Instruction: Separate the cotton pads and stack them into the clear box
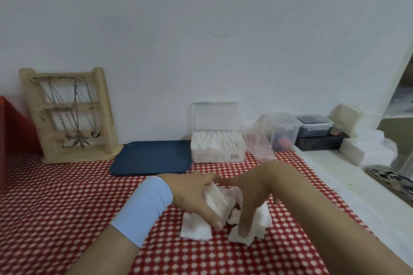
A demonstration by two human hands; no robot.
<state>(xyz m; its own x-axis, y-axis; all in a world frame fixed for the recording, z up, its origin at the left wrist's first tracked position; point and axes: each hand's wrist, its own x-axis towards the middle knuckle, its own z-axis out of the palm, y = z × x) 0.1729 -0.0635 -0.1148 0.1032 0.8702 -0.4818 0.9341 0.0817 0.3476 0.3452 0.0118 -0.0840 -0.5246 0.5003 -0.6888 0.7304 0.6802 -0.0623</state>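
Tablecloth [67,219]: red checked, cotton pads [195,230] nearer its right edge.
Left hand [192,196]: palm inward, clasping a pad stack [216,202].
Right hand [252,192]: unclenched, fingers straight down, pressing a single pad [237,236].

Low in the middle of the frame, the left hand [194,196] and right hand [252,196] meet over a heap of cotton pads [196,229] on the table [55,207], the left gripping a bundle of them, the right's fingers resting on one at the heap's lower edge. Behind them along the wall, left to right: jewellery stand [71,116] far left, tray [152,157], clear box [218,147] just beside it with pads inside, then a bag [259,145] and a lidded tub [283,131].
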